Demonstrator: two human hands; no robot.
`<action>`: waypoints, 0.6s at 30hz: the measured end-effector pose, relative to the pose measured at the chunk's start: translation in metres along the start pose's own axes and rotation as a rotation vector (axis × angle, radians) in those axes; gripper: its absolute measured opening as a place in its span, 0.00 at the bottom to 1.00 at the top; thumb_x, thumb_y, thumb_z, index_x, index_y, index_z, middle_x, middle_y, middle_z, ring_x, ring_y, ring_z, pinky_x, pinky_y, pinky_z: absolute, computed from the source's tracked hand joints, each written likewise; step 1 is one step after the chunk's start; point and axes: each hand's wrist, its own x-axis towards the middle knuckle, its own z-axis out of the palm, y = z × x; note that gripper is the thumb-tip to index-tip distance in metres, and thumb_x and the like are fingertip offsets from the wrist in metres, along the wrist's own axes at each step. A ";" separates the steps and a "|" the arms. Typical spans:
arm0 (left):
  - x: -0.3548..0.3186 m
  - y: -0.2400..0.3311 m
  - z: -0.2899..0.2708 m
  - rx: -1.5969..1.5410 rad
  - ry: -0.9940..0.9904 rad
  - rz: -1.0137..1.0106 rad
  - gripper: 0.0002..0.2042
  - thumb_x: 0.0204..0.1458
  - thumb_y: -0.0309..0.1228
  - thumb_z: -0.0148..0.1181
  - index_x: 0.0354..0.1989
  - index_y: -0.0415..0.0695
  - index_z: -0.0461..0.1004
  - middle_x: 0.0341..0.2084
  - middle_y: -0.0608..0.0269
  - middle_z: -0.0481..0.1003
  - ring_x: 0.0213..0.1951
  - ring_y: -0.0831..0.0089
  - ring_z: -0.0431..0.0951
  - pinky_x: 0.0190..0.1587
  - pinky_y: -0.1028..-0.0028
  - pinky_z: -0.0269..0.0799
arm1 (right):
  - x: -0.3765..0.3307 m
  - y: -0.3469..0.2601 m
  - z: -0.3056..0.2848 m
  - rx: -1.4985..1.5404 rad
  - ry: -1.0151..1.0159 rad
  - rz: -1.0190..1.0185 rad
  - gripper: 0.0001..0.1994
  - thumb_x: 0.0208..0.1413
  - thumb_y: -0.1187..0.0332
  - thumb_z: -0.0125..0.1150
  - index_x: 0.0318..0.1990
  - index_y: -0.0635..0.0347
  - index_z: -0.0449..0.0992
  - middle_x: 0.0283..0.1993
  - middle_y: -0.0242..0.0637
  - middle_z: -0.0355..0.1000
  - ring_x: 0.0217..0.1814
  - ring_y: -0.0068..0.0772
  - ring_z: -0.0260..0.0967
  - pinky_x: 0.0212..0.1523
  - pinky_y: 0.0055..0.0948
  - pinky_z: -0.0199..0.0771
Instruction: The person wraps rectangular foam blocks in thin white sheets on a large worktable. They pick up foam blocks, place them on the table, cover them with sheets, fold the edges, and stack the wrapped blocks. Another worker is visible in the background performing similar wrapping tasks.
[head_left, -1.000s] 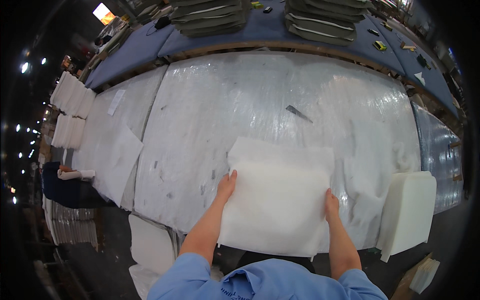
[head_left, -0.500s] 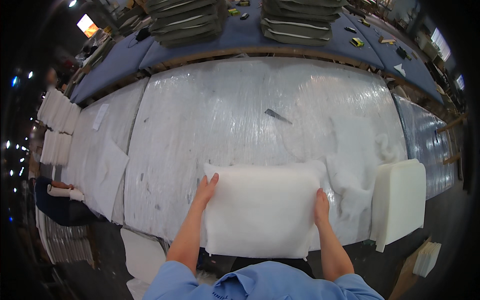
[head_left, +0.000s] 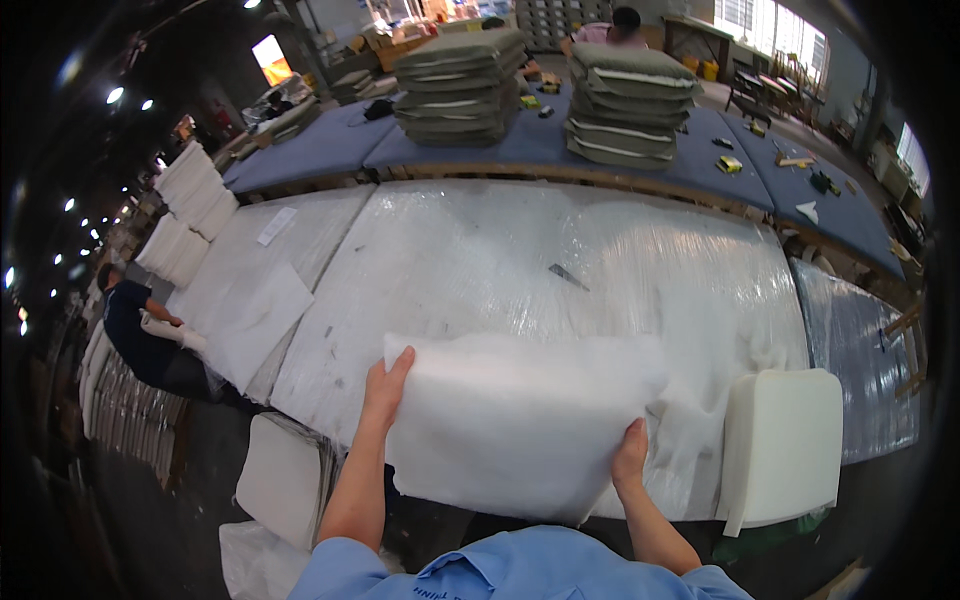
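Observation:
A white padded cushion (head_left: 510, 430), its surface soft like batting, is held up in front of me at the near edge of the plastic-wrapped table (head_left: 480, 250). My left hand (head_left: 388, 385) grips its left edge near the upper corner, thumb on the face and the other fingers hidden behind. Lower on the opposite edge, my right hand (head_left: 629, 455) is closed around the side, its fingers partly out of sight. To the right of the cushion lies a crumpled sheet of white batting (head_left: 690, 400), and past it stand cream foam seat pads (head_left: 785, 450).
Beyond the table, a blue-topped bench (head_left: 540, 145) carries two stacks of grey-green cushions (head_left: 460, 85) (head_left: 630, 105). A dark flat strip (head_left: 569, 276) lies on the wrap. At left a person in dark clothing (head_left: 140, 325) handles white material; more foam pads (head_left: 280, 465) stand near my left.
The view has tipped upward, showing more of the far room. The cushion has tilted, its left side higher, with my right hand now lower on its edge than my left.

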 end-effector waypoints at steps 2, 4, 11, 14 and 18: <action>-0.019 0.022 0.001 -0.024 0.003 0.054 0.27 0.62 0.47 0.63 0.55 0.31 0.75 0.47 0.53 0.80 0.45 0.68 0.81 0.48 0.70 0.76 | 0.004 -0.016 -0.009 0.062 -0.011 -0.100 0.23 0.76 0.57 0.36 0.57 0.68 0.71 0.50 0.42 0.76 0.51 0.34 0.71 0.56 0.33 0.69; -0.036 0.041 0.005 -0.046 0.053 0.102 0.27 0.62 0.47 0.63 0.54 0.31 0.75 0.46 0.53 0.80 0.45 0.68 0.81 0.47 0.70 0.77 | 0.005 -0.031 -0.019 0.023 0.005 -0.119 0.23 0.76 0.57 0.36 0.58 0.69 0.70 0.49 0.41 0.76 0.50 0.33 0.71 0.55 0.33 0.70; -0.053 -0.008 0.001 -0.019 0.156 0.184 0.23 0.63 0.44 0.62 0.52 0.33 0.79 0.42 0.56 0.82 0.42 0.69 0.80 0.47 0.70 0.75 | -0.020 -0.031 -0.038 -0.163 -0.002 -0.276 0.25 0.75 0.55 0.40 0.61 0.71 0.69 0.52 0.47 0.76 0.53 0.38 0.73 0.56 0.35 0.70; -0.049 -0.033 -0.012 -0.048 0.143 0.213 0.24 0.64 0.44 0.60 0.51 0.31 0.79 0.43 0.54 0.82 0.43 0.67 0.80 0.49 0.69 0.74 | -0.031 -0.026 -0.038 -0.277 -0.041 -0.242 0.24 0.74 0.56 0.44 0.63 0.69 0.68 0.56 0.47 0.74 0.57 0.40 0.71 0.59 0.36 0.68; -0.049 -0.044 -0.011 -0.089 0.119 0.241 0.23 0.65 0.45 0.58 0.50 0.32 0.80 0.40 0.56 0.83 0.42 0.69 0.80 0.48 0.70 0.73 | -0.028 -0.037 -0.053 -0.199 0.032 0.016 0.24 0.71 0.58 0.51 0.65 0.67 0.67 0.61 0.47 0.71 0.62 0.41 0.68 0.61 0.38 0.66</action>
